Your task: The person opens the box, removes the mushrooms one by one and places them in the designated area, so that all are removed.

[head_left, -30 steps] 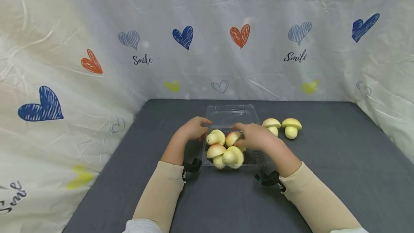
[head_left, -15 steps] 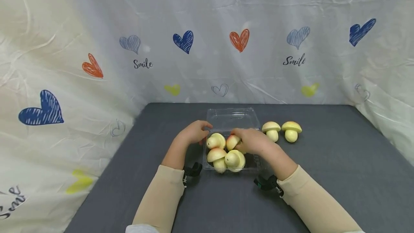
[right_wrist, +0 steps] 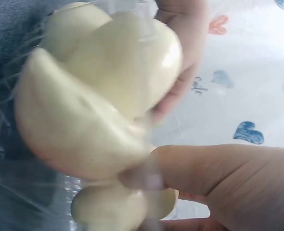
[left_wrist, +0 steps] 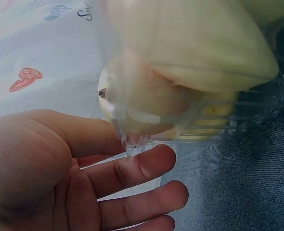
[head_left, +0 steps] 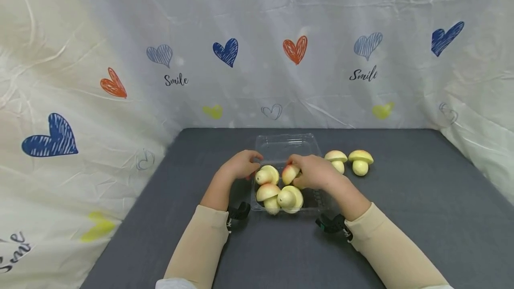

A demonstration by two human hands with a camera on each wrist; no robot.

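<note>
A clear plastic box (head_left: pixel 316 200) with its lid (head_left: pixel 287 147) folded back sits on the dark table. My left hand (head_left: pixel 240 164) pinches the box's left rim between thumb and index finger; the left wrist view shows the other fingers (left_wrist: pixel 154 202) extended outside the wall. Inside lie yellow toy mushrooms with reddish caps: one at back left (head_left: pixel 267 175), one at front left (head_left: pixel 268 193) and one at front centre (head_left: pixel 290 199). With my right hand (head_left: pixel 315 171) I hold another mushroom (head_left: pixel 289 174) at the box's back right; its stem is mostly hidden.
Two more toy mushrooms stand cap-up on the table right of the box: a nearer one (head_left: pixel 336 160) beside my right hand and a farther one (head_left: pixel 360 162). Behind the table hangs a white curtain (head_left: pixel 249 12) printed with hearts.
My right hand has shifted slightly left, and the mushroom in it has turned a little. My left hand stays at the box rim. The head view has tilted slightly.
</note>
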